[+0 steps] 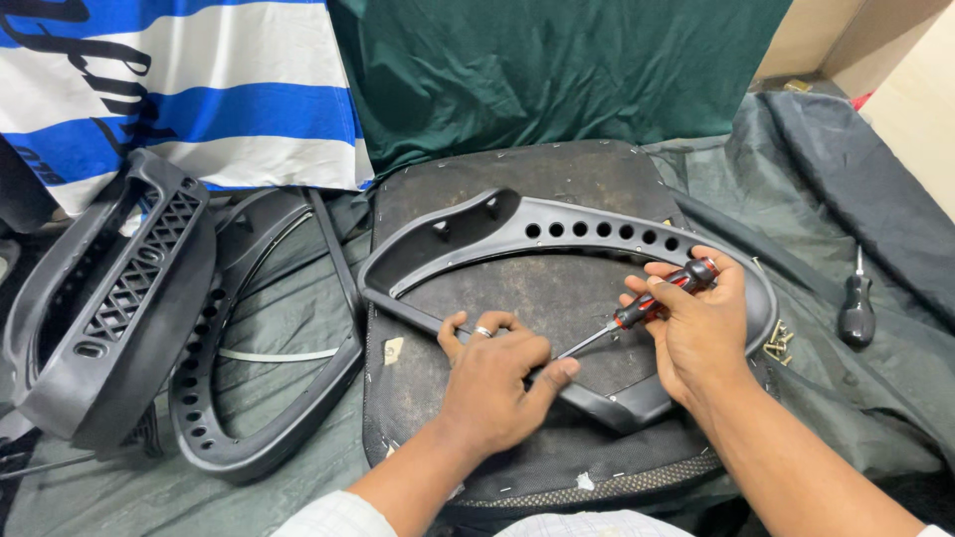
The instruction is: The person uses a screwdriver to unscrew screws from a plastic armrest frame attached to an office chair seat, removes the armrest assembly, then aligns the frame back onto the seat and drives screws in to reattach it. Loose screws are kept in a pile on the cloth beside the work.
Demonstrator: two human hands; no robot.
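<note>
A black plastic chair armrest frame, with a row of round holes along its upper bar, lies on a dark upturned seat base. My right hand grips a screwdriver with a red and black handle, its shaft angled down-left toward the frame's lower bar. My left hand, with a ring on one finger, presses on that lower bar and its thumb and fingers pinch at the screwdriver tip, which is hidden under them.
A second armrest frame and a black slotted chair part lie at left on grey-green cloth. Loose screws and a black-handled screwdriver rest at right. Blue-white striped fabric and green cloth lie behind.
</note>
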